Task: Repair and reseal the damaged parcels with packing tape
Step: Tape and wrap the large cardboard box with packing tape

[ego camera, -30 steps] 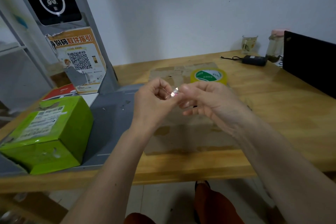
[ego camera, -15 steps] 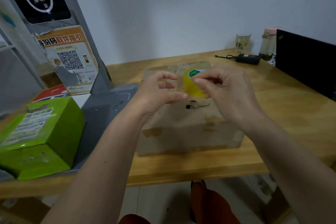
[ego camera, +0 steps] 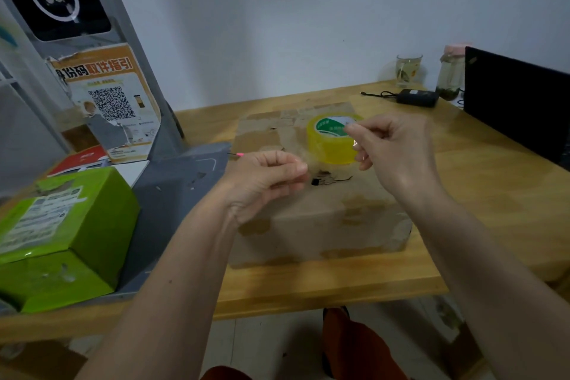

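A worn brown cardboard parcel [ego camera: 324, 225] lies on the wooden table [ego camera: 493, 194], with a small tear [ego camera: 324, 180] in its top. A yellow roll of packing tape [ego camera: 330, 145] stands on the parcel's far half. My left hand [ego camera: 265, 176] hovers over the parcel's left edge with thumb and fingers pinched. My right hand [ego camera: 391, 148] is raised in front of the roll, also pinched. A short strip of clear tape [ego camera: 328, 154] shows faintly, stretched between the two hands above the tear.
A green parcel [ego camera: 68, 234] sits on a grey platform [ego camera: 172, 194] at the left, below a stand with a QR poster [ego camera: 111, 102]. At the back right are a glass [ego camera: 408, 69], a bottle [ego camera: 450, 74], a black adapter [ego camera: 418, 97] and a dark laptop [ego camera: 518, 102].
My hands were pinched together a second ago; they have drawn apart, left hand lower left, right hand upper right, stretching the clear strip over the parcel.
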`<state>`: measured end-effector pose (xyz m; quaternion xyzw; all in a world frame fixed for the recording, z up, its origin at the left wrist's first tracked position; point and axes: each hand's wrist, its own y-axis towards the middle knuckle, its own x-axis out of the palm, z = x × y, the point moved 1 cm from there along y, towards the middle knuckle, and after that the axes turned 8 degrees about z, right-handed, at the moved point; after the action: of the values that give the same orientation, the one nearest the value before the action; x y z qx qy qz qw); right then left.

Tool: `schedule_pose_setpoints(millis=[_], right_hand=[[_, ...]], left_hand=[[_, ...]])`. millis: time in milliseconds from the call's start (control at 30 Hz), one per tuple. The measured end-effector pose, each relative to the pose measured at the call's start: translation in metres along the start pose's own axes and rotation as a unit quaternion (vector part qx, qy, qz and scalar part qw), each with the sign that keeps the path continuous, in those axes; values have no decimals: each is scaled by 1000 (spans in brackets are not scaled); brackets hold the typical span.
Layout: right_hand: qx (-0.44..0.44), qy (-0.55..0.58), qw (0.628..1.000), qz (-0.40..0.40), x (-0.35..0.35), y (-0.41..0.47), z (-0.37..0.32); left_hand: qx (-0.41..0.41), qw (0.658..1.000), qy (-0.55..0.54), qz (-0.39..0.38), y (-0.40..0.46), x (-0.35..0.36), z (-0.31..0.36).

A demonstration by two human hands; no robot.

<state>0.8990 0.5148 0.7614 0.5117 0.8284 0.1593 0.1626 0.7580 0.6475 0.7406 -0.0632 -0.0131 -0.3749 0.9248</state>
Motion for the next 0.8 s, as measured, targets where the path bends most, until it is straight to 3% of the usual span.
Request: schedule_pose_setpoints(millis=[167,233,333,433,633,800], right_hand=[[72,-8,997,21,7,0,17],[94,-13,995,31,10,1,22],[110,-63,991,30,14,5,28],[112,-122,986,19,18,7,32],[51,-294,954,-22,26,12,38],[37,-359,931,-49,32,12,41]], left_hand=[[20,996,-82,34,6,7,-4],[39,996,-60,61,8,12,-2],[69,987,72,129,16,20,4],[75,953,231,178,28,27,8],[33,898,406,166,54,30,0],[29,857,492,147,63,28,-2]])
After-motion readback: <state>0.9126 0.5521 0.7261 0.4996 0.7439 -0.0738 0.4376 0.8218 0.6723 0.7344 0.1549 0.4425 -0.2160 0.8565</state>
